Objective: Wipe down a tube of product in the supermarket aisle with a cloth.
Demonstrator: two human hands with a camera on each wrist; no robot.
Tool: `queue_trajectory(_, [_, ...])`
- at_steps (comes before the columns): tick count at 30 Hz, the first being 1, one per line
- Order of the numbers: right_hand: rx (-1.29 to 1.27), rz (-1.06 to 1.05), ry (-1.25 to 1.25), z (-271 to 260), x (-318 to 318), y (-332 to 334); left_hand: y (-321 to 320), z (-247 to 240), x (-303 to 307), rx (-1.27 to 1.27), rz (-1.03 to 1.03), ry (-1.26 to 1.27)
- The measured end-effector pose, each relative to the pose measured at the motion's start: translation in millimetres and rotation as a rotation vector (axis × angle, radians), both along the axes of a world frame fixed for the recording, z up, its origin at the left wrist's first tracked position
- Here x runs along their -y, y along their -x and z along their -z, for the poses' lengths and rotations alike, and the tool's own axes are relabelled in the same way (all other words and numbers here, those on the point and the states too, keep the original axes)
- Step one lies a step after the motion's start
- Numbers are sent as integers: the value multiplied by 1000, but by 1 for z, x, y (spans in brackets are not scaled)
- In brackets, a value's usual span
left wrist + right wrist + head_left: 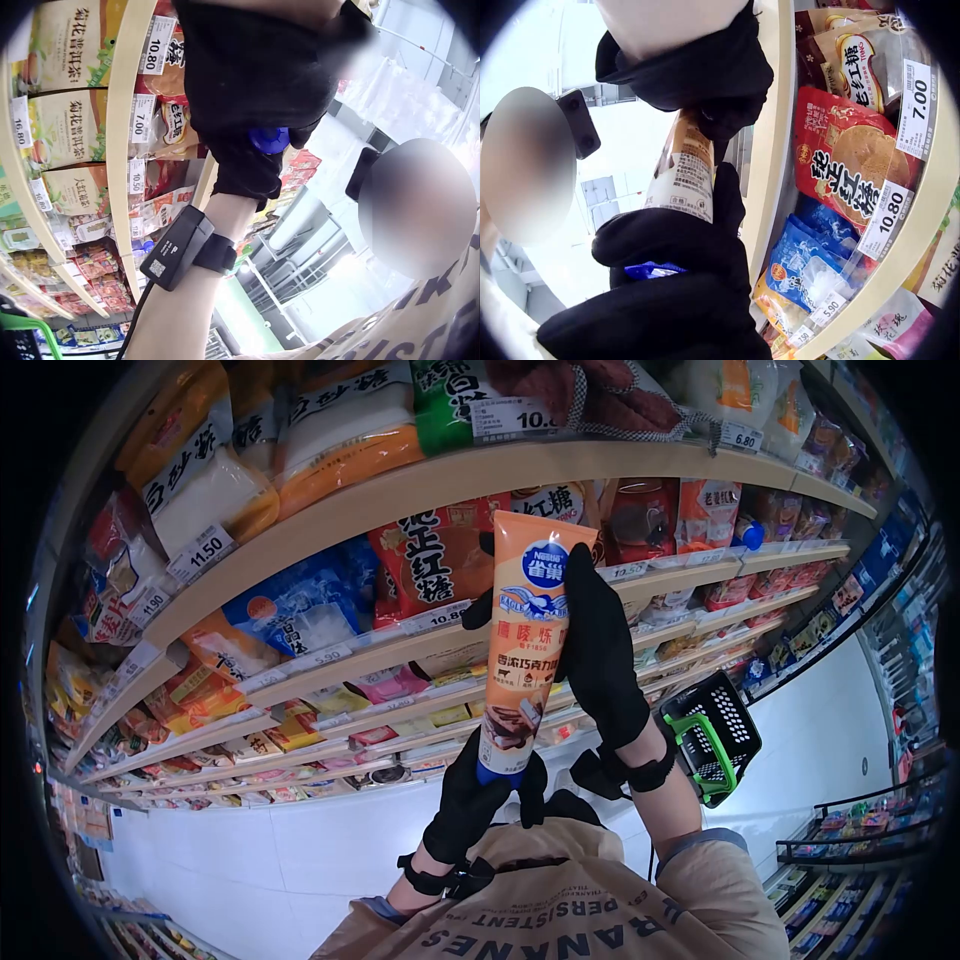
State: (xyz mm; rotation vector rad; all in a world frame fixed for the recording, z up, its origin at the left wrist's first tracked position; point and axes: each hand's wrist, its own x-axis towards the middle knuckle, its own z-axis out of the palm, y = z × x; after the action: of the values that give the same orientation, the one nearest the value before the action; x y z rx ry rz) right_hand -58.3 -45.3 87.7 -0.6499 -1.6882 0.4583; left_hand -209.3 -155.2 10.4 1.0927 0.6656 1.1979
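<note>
A peach-orange tube of condensed milk (525, 630) with a blue cap stands roughly upright before the shelves, front label toward the head camera. My black-gloved right hand (605, 650) grips its upper part, fingers behind it and thumb along the right edge. Lower down, my gloved left hand (470, 800) holds the capped end, its fingers curled around it. In the left wrist view the blue cap (270, 140) peeks out between the gloves. The right wrist view shows the tube's printed back (682, 169) between both hands.
Shelves (400, 640) of bagged sugar curve across the front, with price tags along their edges. A red bag of brown sugar (435, 555) sits just behind the tube. At the right, a black-and-green shopping basket (710, 740) stands on the pale floor (830, 730).
</note>
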Motion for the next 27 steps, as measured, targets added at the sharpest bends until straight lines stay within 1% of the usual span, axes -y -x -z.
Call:
queue_trajectory(1, [2,1,-1,-8,5,1,0,-6,0,97,58,2])
queue_trajectory(2, [-310,-203,408,-28,17,3,-1,-9,-1,196,114,3])
queue_trajectory(3, [-620,-406,820,-38,25,5,-3,-10,-3,201,111,2])
queue_trajectory(4, [-418,-320,736,-32,28,7,-6,-10,-5,164,69,-25])
queue_trajectory(6, [-325,-325,635,-21,34,7,-11,-13,-8,131,17,-62])
queue_trajectory(7, [-304,-270,611,-14,34,6,-13,-15,-9,114,14,-60])
queue_trajectory(8, [-296,-277,606,-11,35,4,-17,-16,-10,98,11,-57])
queue_trajectory(9, [-331,-248,640,-9,35,1,-22,-15,-10,10,-48,-66])
queue_trajectory(10, [-368,-216,676,-8,35,-2,-25,-18,-9,12,-52,-68])
queue_trajectory(12, [-390,-216,680,-9,35,-8,-33,-24,-9,-76,-28,-55])
queue_trajectory(13, [-420,-239,698,-9,35,-13,-38,-22,-10,-74,-26,-56])
queue_trajectory(15, [-449,-254,710,-10,34,-23,-48,-18,-15,92,40,-96])
queue_trajectory(18, [-446,-193,672,-7,30,-45,-66,-20,-21,82,97,-72])
queue_trajectory(20, [-345,-116,661,-2,26,-66,-83,-22,-25,68,103,-78])
queue_trajectory(22, [-340,-101,660,-7,28,-84,-101,-24,-27,48,116,-77])
queue_trajectory(24, [-333,-82,652,-7,26,-102,-120,-25,-32,-7,56,-65])
queue_trajectory(26, [-141,22,216,1,20,-118,-136,-25,-36,35,85,-36])
queue_trajectory(27, [-78,61,275,-2,21,-129,-143,-25,-38,80,103,-5])
